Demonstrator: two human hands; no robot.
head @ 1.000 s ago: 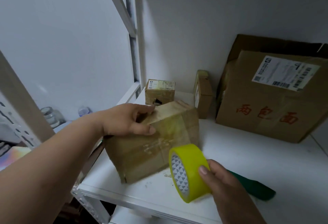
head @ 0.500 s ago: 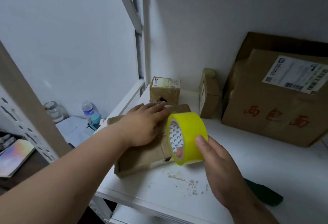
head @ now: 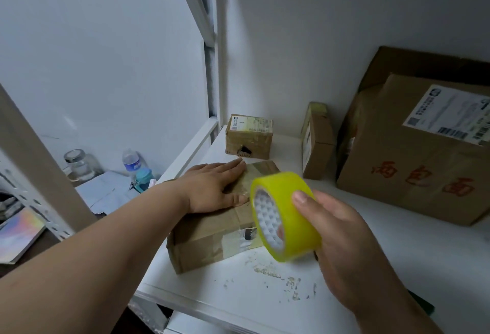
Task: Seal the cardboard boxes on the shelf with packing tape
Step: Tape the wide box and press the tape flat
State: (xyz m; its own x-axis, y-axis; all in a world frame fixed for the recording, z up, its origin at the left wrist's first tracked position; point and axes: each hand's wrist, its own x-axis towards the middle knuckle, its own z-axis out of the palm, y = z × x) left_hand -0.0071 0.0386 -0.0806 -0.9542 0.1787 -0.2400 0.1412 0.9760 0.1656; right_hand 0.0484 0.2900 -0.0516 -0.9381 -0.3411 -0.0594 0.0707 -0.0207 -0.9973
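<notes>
Sealing looks barely begun: my left hand (head: 212, 188) lies flat, fingers straight, on the cardboard box (head: 212, 230) at the shelf (head: 397, 267) front, while my right hand (head: 342, 238) grips the yellow tape roll (head: 289, 217) just beside it. No fresh strip is visibly laid yet, and three more boxes wait behind.

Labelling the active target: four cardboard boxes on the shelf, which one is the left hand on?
The flat box at the shelf's front left edge. The left hand lies flat on its top; the other three boxes sit farther back, untouched.
</notes>
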